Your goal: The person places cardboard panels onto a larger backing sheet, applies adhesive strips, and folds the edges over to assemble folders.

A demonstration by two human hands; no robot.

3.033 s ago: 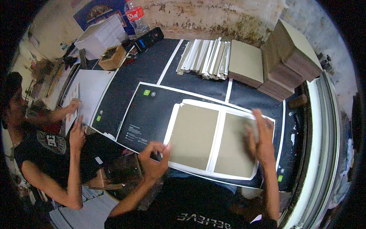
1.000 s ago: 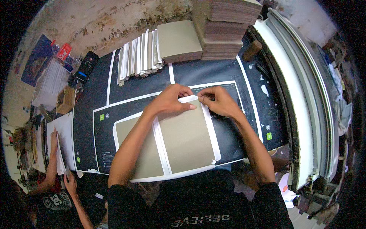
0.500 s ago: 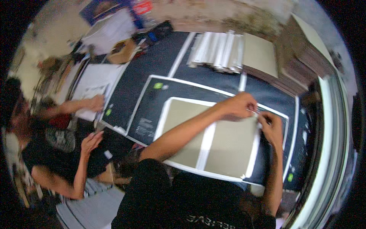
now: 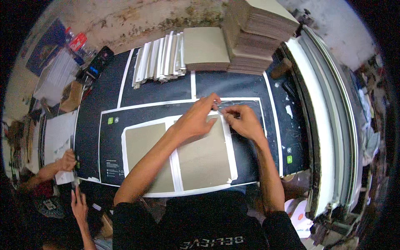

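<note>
Two grey-brown boards, a left board [image 4: 146, 146] and a right board [image 4: 204, 154], lie side by side on white paper, its edges turned over their outer sides. A white strip [image 4: 176, 171] runs between them. My left hand [image 4: 196, 116] is over the far part of the right board, fingers curled, thumb lower and apart. Close beside it, my right hand [image 4: 246, 123] pinches at the far right corner. A small pale bit shows between both sets of fingertips, too small to name.
Behind lie a bundle of white-edged strips [image 4: 160, 58], a low board stack [image 4: 206, 46] and a taller stack [image 4: 258, 37]. A long roller machine [image 4: 329, 121] flanks the table at right. On the left, a co-worker's hand [image 4: 66, 161] rests by white sheets [image 4: 58, 133].
The view has swung right, so the table and boards appear further left. My hands remain together by the same far corner; my left thumb now stands apart from the fingers.
</note>
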